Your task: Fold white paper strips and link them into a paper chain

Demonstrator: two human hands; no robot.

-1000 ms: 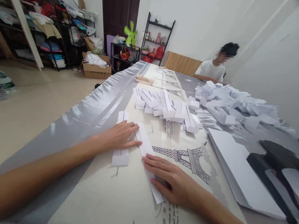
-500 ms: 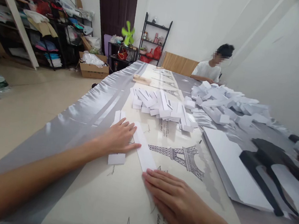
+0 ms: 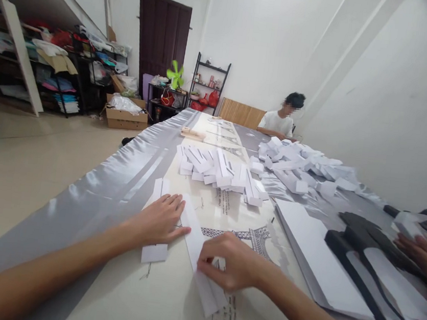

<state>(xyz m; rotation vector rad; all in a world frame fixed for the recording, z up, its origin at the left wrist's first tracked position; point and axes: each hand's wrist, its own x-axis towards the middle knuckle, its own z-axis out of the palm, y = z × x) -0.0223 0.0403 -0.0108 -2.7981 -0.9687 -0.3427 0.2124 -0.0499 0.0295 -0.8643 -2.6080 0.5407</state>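
Note:
A long folded white paper strip [image 3: 195,226] lies slantwise on the table between my hands. My left hand [image 3: 162,220] rests flat with fingers stretched out, its thumb and fingertips touching the strip's left edge. Under that hand is a second folded white paper piece [image 3: 154,253], its two ends showing. My right hand [image 3: 230,262] is closed at the strip's lower half, thumb and forefinger curled together in a pinch at its edge. Below these fingers the strip's near end shows a lengthwise fold.
Folded paper pieces [image 3: 220,168] are heaped ahead, with a bigger pile [image 3: 305,163] beyond to the right. A stack of white sheets [image 3: 315,248] and black-and-white pieces [image 3: 354,273] lie right. Another person's hands [image 3: 422,250] are at the right edge; a person [image 3: 279,121] sits far off.
My right hand has gone from lying flat on the strip's near end to a curled pinch at its edge. My left hand stays flat. The view has tilted up slightly.

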